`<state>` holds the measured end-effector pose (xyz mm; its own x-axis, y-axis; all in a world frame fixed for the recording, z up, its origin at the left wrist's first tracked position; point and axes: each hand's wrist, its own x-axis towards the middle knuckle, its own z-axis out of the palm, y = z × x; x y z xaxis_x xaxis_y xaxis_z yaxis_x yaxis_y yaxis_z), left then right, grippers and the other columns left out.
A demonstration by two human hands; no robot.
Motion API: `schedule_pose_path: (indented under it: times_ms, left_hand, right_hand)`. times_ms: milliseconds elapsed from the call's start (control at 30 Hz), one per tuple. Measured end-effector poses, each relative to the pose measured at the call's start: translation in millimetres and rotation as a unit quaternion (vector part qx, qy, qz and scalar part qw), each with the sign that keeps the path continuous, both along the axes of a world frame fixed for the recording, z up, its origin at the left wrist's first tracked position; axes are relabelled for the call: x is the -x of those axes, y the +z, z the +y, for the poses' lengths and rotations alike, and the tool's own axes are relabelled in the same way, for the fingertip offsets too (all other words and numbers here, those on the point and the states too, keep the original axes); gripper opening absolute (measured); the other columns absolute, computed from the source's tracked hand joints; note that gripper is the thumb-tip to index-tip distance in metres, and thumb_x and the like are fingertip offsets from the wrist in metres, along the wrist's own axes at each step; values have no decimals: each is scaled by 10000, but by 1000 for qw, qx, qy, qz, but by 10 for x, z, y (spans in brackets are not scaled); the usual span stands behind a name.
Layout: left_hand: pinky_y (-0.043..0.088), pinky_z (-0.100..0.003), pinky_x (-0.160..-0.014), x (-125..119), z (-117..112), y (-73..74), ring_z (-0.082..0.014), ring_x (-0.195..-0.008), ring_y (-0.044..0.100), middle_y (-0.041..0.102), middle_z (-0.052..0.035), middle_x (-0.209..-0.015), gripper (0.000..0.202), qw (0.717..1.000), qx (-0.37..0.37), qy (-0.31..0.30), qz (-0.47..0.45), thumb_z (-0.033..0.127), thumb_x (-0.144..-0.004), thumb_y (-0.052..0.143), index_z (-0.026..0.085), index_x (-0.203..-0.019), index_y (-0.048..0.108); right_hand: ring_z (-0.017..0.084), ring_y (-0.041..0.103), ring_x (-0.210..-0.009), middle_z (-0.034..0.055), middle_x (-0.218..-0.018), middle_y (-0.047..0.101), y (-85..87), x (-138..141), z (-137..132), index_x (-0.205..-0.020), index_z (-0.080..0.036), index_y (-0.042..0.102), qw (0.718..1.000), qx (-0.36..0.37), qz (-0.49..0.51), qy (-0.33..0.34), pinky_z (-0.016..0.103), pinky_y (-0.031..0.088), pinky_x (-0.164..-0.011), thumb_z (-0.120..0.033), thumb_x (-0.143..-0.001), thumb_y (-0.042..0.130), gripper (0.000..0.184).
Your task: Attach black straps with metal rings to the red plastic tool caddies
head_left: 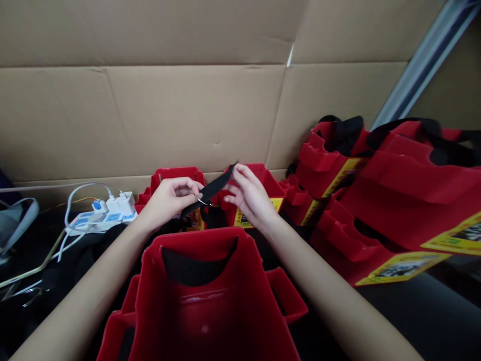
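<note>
Left hand (171, 199) and right hand (252, 196) pinch a flat black woven strap (214, 189) between their fingers above an open red fabric bag (210, 296).

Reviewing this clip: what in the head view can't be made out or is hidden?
- Small metal piece at the black strap: too small to identify.
- Left hand and right hand pinch the strap; the fingertip grip is partly hidden by the strap.
- Yellow labels on the red bags: print blurred.
- Near red bag: bottom cut off by the frame edge.
- Power strip: cable ends leave the frame at left.
</note>
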<state>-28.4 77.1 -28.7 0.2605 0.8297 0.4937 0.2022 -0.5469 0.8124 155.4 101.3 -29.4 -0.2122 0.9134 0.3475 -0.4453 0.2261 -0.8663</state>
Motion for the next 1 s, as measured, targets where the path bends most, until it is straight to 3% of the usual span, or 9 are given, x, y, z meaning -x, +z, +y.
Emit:
schedule_pose_path:
  times_ms: [100,167,333,433,567,700,800,1000]
  left_hand:
    - [500,-283,-771,-20,6,-12,-142,-791,612,638,-41,-832,71,1000,-17,17,3,176,-699,599,147,-672,540]
    - [506,-273,-724,-26,6,-18,-141,-754,607,632,-31,-779,47,999,-24,29,10,158,-687,586,148,-670,543]
    - [506,-263,-678,-31,-22,-7,-138,-715,604,629,-17,-742,24,998,-31,35,30,138,-674,568,153,-674,548]
    - [512,-266,-698,-32,-43,4,-145,-756,619,655,-33,-802,42,999,-26,13,38,136,-677,557,156,-656,528]
    - [515,-272,-751,-47,-51,7,-152,-836,630,668,-64,-918,65,999,-26,10,22,117,-663,552,154,-636,507]
    - [519,-274,-758,-73,-48,12,-151,-821,637,675,-67,-887,71,999,-33,30,-12,120,-648,571,147,-621,511]
    - [521,-258,-705,-71,-39,11,-137,-736,635,666,-39,-776,79,997,-43,52,-25,118,-635,586,147,-615,515]
    - [529,-257,-687,-25,5,-8,-138,-720,647,666,-26,-753,107,995,-52,70,-43,113,-627,598,151,-614,499]
  right_hand:
    - [118,599,-637,37,-814,598,47,15,-51,-894,-200,494,997,41,-39,48,185,457,-436,-584,-786,484,399]
    - [129,598,-623,72,-856,618,65,40,-95,-919,-187,519,995,26,-81,46,191,452,-396,-644,-766,462,485]
    - [108,587,-578,80,-811,645,31,109,-153,-883,-132,596,982,-48,-181,-30,176,455,-378,-475,-711,647,387]
    - [98,585,-562,80,-771,651,14,83,-116,-822,-117,600,992,-5,-116,-57,166,434,-380,-399,-753,622,291]
    - [56,575,-575,26,-822,655,90,-41,-36,-911,-163,575,994,62,45,-78,122,393,-383,-304,-783,601,192]
    - [22,503,-457,-34,-623,584,195,-119,-41,-883,-180,549,985,164,58,1,100,344,-360,-139,-832,486,91]
    - [69,547,-474,15,-627,601,204,-98,-113,-851,-145,579,976,205,-4,74,131,334,-326,-147,-819,497,88]
    - [124,651,-721,56,-819,663,110,-18,-212,-934,-154,629,960,148,-157,180,159,483,-491,-181,-800,571,149]
